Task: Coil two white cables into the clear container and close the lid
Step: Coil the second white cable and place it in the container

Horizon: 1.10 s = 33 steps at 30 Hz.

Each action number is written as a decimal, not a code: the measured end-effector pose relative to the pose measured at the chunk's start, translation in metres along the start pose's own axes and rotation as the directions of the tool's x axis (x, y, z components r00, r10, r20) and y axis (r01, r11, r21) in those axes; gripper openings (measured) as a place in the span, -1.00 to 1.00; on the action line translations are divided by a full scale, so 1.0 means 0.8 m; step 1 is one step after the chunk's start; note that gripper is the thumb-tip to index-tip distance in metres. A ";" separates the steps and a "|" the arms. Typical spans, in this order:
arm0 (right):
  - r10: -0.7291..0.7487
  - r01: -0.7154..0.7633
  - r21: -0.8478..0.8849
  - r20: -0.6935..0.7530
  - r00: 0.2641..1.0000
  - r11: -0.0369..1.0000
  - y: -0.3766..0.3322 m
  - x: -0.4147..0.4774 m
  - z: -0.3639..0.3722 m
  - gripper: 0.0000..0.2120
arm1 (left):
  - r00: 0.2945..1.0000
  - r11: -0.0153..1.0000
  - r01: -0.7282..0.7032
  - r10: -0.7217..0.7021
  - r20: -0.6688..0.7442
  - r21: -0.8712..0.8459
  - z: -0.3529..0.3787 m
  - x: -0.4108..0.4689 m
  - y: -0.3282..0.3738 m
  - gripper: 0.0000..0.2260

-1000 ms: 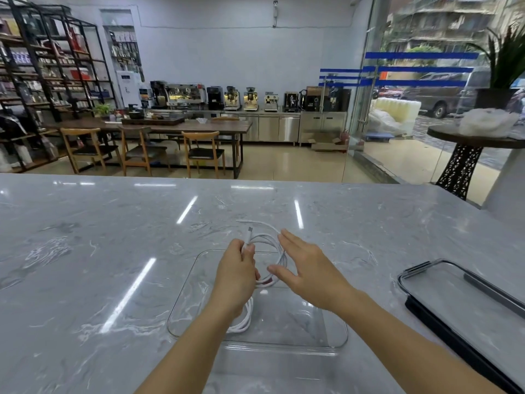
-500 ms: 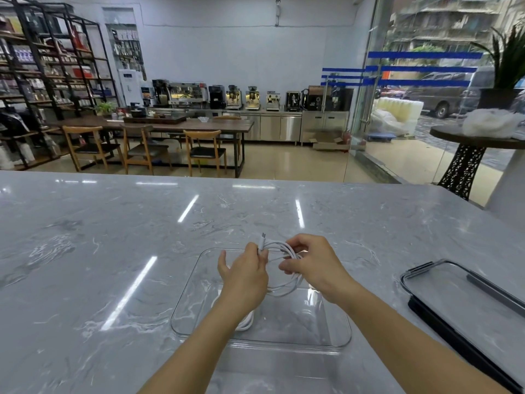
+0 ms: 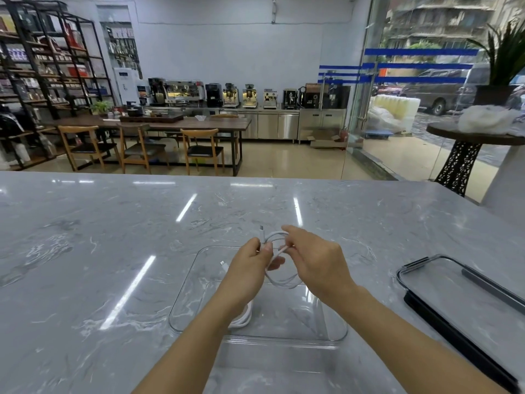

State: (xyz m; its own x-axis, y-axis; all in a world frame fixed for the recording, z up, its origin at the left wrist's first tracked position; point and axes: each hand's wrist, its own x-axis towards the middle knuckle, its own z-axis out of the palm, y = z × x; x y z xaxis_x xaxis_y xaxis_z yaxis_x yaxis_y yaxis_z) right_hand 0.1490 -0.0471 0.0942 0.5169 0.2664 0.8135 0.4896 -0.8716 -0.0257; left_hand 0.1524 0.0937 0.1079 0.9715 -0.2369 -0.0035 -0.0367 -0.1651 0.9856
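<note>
Both hands over clear container [image 3: 184, 294]: left hand [image 3: 247, 268] and right hand [image 3: 318, 263] fingers pinch white cable [image 3: 284, 281] coil between them.

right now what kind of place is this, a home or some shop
Most likely a café or a coffee-machine showroom, not a home. A row of espresso machines lines a steel counter, stocked display shelves fill the left wall, and a long table with chairs sits behind a glass storefront.

Left hand [image 3: 247, 267], right hand [image 3: 318, 264] — both pinched, close together
</note>
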 end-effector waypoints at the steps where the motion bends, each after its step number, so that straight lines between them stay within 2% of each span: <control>1: 0.082 -0.084 0.075 0.028 0.996 0.994 -0.003 -0.001 -0.002 -0.78 | 1.000 0.999 0.029 -0.029 0.001 -0.015 -0.001 0.000 0.003 -0.72; 3: 0.309 -0.330 0.255 0.122 0.943 0.909 -0.009 -0.003 -0.008 -0.84 | 0.995 0.993 0.092 -0.089 0.046 -0.071 -0.007 0.001 0.006 -0.74; 4: 0.403 -0.451 0.357 0.205 0.892 0.818 -0.011 -0.004 -0.010 -0.95 | 0.991 0.988 0.121 -0.115 0.074 -0.093 -0.010 0.001 0.006 -0.77; 5: 0.477 -0.540 0.444 0.255 0.841 0.715 -0.014 -0.003 -0.012 -0.92 | 0.986 0.985 0.143 -0.134 0.097 -0.100 -0.011 0.000 0.006 -0.78; 8: 0.619 -0.678 0.596 0.351 0.702 0.431 -0.021 0.002 -0.015 -0.81 | 0.988 0.988 0.131 -0.122 0.098 -0.088 -0.009 0.000 -0.001 -0.75; 11: 0.715 -0.751 0.637 0.443 0.541 0.172 -0.022 0.008 -0.012 -0.86 | 1.000 0.997 0.005 -0.006 0.018 0.071 -0.005 0.001 -0.009 -0.78; 13: 0.744 -0.781 0.618 0.477 0.467 0.094 -0.022 0.012 -0.011 -0.90 | 0.993 0.944 -0.085 0.105 -0.046 0.317 -0.004 -0.001 -0.013 -0.78; 14: 0.742 -0.799 0.587 0.477 0.471 0.130 -0.021 0.013 -0.011 -0.94 | 0.985 0.891 -0.109 0.156 -0.071 0.441 -0.004 -0.001 -0.015 -0.76; 16: 0.693 -0.841 0.430 0.495 0.525 0.329 -0.020 0.016 -0.012 -0.94 | 0.959 0.752 -0.153 0.271 -0.089 0.642 -0.001 -0.005 -0.019 -0.73; 18: 0.602 -0.809 0.194 0.578 0.551 0.555 -0.020 0.020 -0.011 -0.81 | 0.892 0.565 -0.251 0.449 -0.038 0.786 0.002 -0.004 -0.026 -0.77; 19: 0.560 -0.771 0.099 0.631 0.537 0.629 -0.018 0.022 -0.012 -0.75 | 0.844 0.466 -0.304 0.536 0.008 0.831 0.002 -0.002 -0.033 -0.84; 21: 0.480 -0.731 0.049 0.724 0.495 0.680 -0.014 0.027 -0.017 -0.72 | 0.749 0.308 -0.363 0.658 0.079 0.879 -0.002 0.003 -0.040 -0.91; 22: 0.434 -0.731 0.076 0.761 0.482 0.679 -0.010 0.029 -0.022 -0.74 | 0.722 0.248 -0.383 0.681 0.121 0.890 -0.007 0.008 -0.044 -0.88; 23: 0.390 -0.736 0.113 0.789 0.475 0.668 -0.005 0.030 -0.026 -0.77 | 0.729 0.229 -0.407 0.664 0.164 0.884 -0.009 0.010 -0.043 -0.83; 24: 0.361 -0.743 0.147 0.802 0.476 0.653 -0.001 0.030 -0.031 -0.78 | 0.763 0.251 -0.419 0.618 0.189 0.872 -0.010 0.008 -0.040 -0.80; 25: 0.345 -0.748 0.174 0.805 0.483 0.640 0.002 0.029 -0.034 -0.77 | 0.806 0.316 -0.424 0.559 0.195 0.849 -0.008 0.006 -0.037 -0.80; 26: 0.339 -0.746 0.193 0.799 0.496 0.637 0.004 0.028 -0.035 -0.78 | 0.859 0.423 -0.400 0.483 0.172 0.813 -0.004 0.003 -0.032 -0.82; 28: 0.336 -0.711 0.215 0.765 0.549 0.670 0.007 0.028 -0.033 -0.78 | 0.955 0.701 -0.266 0.285 0.083 0.661 0.004 -0.001 -0.024 -0.87; 30: 0.293 -0.624 0.263 0.707 0.644 0.736 0.007 0.025 -0.028 -0.75 | 0.976 0.845 -0.201 0.214 0.030 0.495 0.005 -0.002 -0.017 -0.87; 33: 0.099 -0.322 0.342 0.534 0.840 0.883 0.012 0.016 -0.026 -0.71 | 0.988 0.958 -0.150 0.136 0.073 0.245 -0.005 -0.002 -0.008 -0.90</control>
State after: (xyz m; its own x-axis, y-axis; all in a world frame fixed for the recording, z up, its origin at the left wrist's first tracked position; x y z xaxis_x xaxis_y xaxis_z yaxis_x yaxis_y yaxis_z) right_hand 0.1455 -0.0605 0.1166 0.8574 0.3573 0.3703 0.5064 -0.7141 -0.4834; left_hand 0.1518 0.0994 0.1022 0.9377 -0.3268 0.1182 -0.2383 -0.3572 0.9031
